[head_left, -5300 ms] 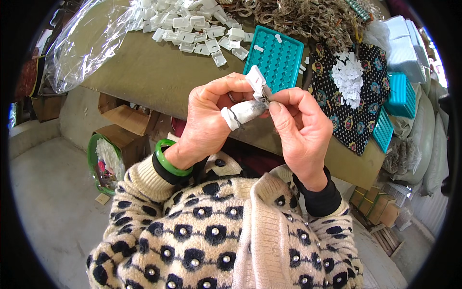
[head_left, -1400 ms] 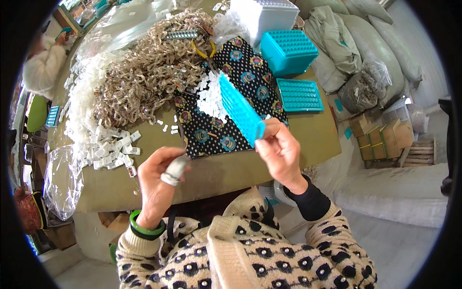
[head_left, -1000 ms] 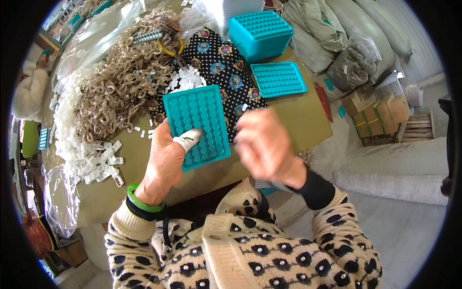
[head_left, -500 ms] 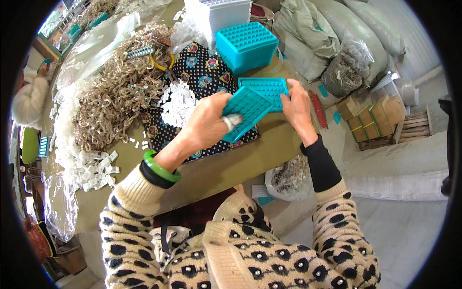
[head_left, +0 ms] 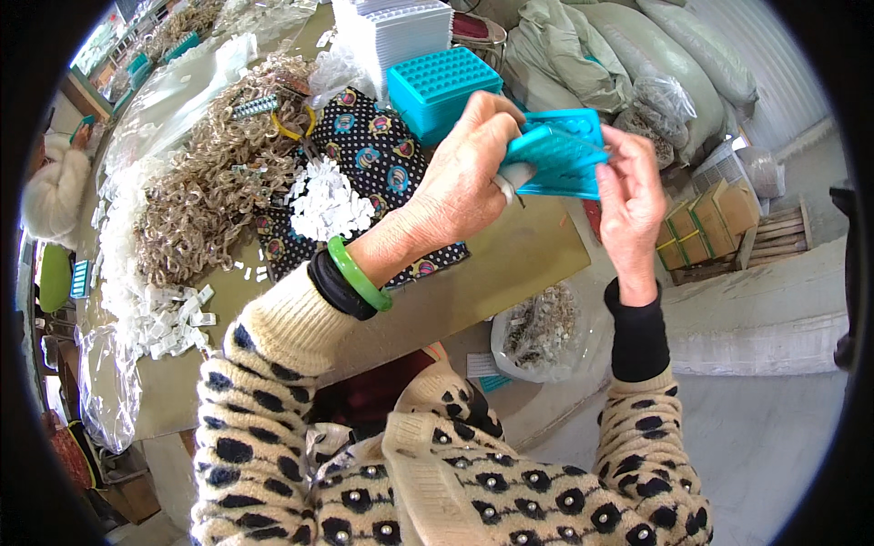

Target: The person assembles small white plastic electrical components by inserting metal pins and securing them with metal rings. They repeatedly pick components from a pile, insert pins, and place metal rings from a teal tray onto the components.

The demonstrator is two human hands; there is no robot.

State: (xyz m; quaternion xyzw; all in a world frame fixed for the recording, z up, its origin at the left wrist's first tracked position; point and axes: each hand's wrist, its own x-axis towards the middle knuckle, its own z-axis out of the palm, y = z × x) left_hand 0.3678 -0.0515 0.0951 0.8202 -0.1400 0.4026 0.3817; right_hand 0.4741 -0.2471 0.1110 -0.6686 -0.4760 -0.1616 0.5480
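My left hand (head_left: 466, 175) is closed on a teal plastic tray (head_left: 533, 146), tilted steeply, with a whitish covering on one finger. Just behind and partly hidden by it is a second teal tray (head_left: 583, 120) with rows of small cups, its right edge pinched by my right hand (head_left: 632, 200). Both trays are held above the table, overlapping; whether they touch, I cannot tell. To their left lies a black dotted, patterned cloth (head_left: 355, 127) with a pile of small white pieces (head_left: 330, 202). Beyond the hands stands a stack of teal trays (head_left: 444, 89).
A big heap of brownish clear plastic pieces (head_left: 205, 182) covers the table's left, beside white pieces (head_left: 168, 323). White trays (head_left: 396, 41) are stacked at the back. Sacks (head_left: 574, 64), cardboard (head_left: 715, 218) and an open bag of scraps (head_left: 542, 332) sit off the table. Another person's sleeve (head_left: 56, 196) shows far left.
Both hands have moved right and slightly up, carrying the trays off the cloth's area. The left tray has tipped from showing its face to nearly edge-on. My view has shifted a little.
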